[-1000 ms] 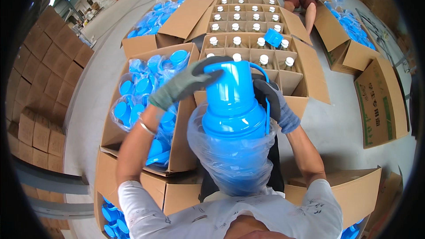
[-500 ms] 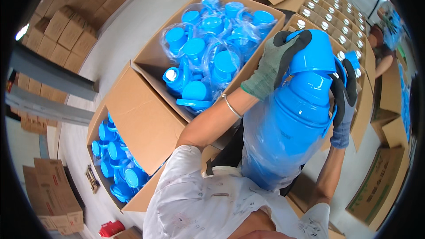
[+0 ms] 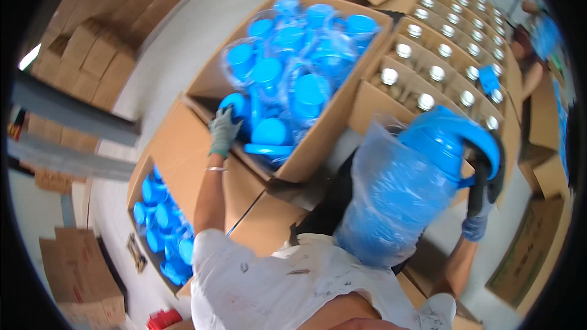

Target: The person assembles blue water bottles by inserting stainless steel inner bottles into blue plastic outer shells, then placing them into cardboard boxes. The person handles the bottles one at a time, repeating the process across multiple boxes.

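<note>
A tall stack of blue handled lids (image 3: 397,189), wrapped in a clear plastic bag, leans against my front. My right hand (image 3: 482,198), in a dark and blue glove, is shut on the blue handle at the top of the stack. My left hand (image 3: 223,129), in a grey-green glove, reaches into the near-left corner of an open carton (image 3: 318,146) filled with bagged blue lids. Its fingers touch a blue lid (image 3: 235,107) at the box's edge and I see no closed grip on it.
A carton of bottles with pale caps (image 3: 440,55) stands to the right of the lid carton. Another open carton of blue lids (image 3: 162,226) sits at lower left. Stacked cardboard boxes (image 3: 85,73) line the upper left. Another person (image 3: 541,33) works at far right.
My left hand has left the top of the bagged stack and moved left into the carton of lids. My right hand alone now holds the stack, and the view has swung left.
</note>
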The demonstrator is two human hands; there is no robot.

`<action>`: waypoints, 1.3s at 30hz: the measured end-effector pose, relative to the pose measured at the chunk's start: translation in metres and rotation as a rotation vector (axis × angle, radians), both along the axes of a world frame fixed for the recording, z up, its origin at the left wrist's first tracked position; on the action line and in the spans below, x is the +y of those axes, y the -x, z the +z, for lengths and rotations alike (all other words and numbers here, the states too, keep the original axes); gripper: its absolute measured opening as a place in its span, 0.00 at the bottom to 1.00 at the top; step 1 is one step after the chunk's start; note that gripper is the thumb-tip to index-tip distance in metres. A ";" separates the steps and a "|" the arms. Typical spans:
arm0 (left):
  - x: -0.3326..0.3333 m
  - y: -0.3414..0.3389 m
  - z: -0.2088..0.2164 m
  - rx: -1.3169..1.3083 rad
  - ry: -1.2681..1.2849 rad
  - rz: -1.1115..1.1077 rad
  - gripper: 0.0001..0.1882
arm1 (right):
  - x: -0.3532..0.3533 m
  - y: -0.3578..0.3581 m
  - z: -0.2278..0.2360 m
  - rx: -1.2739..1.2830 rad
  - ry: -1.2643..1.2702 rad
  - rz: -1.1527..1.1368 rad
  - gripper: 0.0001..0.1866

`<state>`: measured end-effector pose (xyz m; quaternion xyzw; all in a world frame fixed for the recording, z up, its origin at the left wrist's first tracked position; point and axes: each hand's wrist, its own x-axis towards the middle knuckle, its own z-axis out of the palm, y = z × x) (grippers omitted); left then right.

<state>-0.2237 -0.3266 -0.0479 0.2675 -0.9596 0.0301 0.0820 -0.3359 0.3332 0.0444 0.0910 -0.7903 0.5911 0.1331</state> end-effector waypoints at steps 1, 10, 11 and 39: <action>-0.022 -0.010 -0.004 0.021 0.029 -0.084 0.33 | 0.009 -0.010 -0.019 -0.072 -0.019 0.053 0.23; 0.253 0.132 0.148 0.179 -1.468 -0.886 0.29 | -0.043 -0.083 0.092 0.248 -0.676 0.801 0.41; 0.276 0.144 0.137 0.162 -1.594 -1.028 0.34 | -0.036 -0.083 0.095 0.201 -0.596 0.859 0.42; 0.379 0.146 0.157 0.140 -1.047 -1.007 0.21 | -0.032 0.103 -0.028 0.466 -0.343 0.397 0.22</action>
